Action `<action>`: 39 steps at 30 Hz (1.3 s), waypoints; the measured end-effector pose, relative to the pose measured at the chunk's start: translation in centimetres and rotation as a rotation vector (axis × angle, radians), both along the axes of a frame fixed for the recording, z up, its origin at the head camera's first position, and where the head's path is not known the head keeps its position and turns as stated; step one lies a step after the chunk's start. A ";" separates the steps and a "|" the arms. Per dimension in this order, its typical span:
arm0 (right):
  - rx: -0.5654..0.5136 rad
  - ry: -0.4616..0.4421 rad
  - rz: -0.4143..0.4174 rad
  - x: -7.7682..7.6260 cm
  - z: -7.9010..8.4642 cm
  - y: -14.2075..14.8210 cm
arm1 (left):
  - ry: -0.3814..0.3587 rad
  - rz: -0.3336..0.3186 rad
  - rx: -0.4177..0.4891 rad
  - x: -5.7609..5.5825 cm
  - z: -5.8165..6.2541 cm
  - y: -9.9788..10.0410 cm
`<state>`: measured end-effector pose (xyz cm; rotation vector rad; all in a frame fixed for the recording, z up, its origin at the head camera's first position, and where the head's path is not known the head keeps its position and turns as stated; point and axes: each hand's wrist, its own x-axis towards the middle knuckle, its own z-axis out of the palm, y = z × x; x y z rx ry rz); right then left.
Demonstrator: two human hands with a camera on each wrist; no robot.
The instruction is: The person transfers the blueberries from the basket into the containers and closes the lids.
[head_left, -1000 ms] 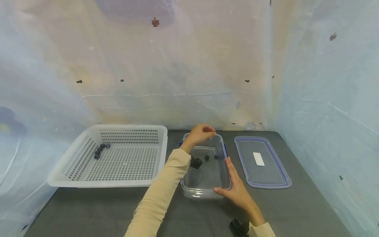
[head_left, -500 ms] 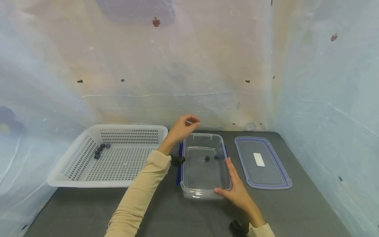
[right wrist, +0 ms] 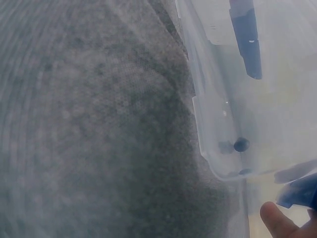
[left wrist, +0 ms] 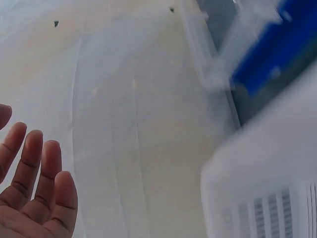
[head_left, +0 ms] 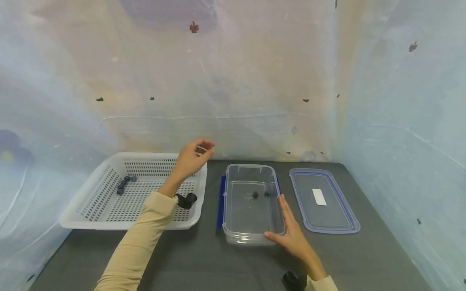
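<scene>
My left hand (head_left: 194, 157) hovers over the back right part of the white basket (head_left: 198, 210), fingers loosely bent and nothing between them. In the left wrist view the fingers (left wrist: 51, 163) are spread and relaxed. My right hand (head_left: 294, 236) rests against the right side of the clear plastic container (head_left: 251, 220), its fingers straight along the wall and the thumb at the front right corner. A dark blueberry (head_left: 255, 195) lies inside the container, with a second dark spot close to the right wall. Several blueberries (head_left: 121, 186) sit at the basket's left side.
A clear lid (head_left: 327, 214) with a blue seal and a white label lies right of the container. Blue side clips (head_left: 221, 202) fold out from the container. A pale patterned sheet (head_left: 233, 81) hangs behind and beside the grey table (head_left: 204, 258).
My left hand has moved left, from above the container to above the basket, and its fingers have loosened. The right hand has stayed at the container.
</scene>
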<state>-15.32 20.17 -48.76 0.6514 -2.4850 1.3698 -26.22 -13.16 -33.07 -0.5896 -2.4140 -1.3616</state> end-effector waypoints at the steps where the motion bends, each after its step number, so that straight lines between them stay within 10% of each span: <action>1: -0.001 -0.001 0.001 0.0 0.0 0.0 | 0.004 0.009 -0.009 0.1 0.0 -0.7; 13: -0.008 -0.002 0.001 0.1 0.0 0.1 | -0.027 0.197 -0.060 0.5 -0.9 -9.6; 23: -0.006 0.010 -0.001 -0.1 -0.1 0.0 | -0.247 0.373 0.026 1.0 -2.5 -16.2; 30: -0.004 0.003 -0.004 0.1 -0.2 0.0 | -0.387 0.511 0.161 0.5 -5.4 -19.6; 37: -0.006 0.005 -0.006 0.1 -0.3 0.0 | -0.417 0.653 0.194 -3.8 -12.7 -25.8; 39: -0.005 0.014 -0.004 0.1 -0.5 -0.1 | -0.461 0.684 0.110 -3.1 -11.9 -25.1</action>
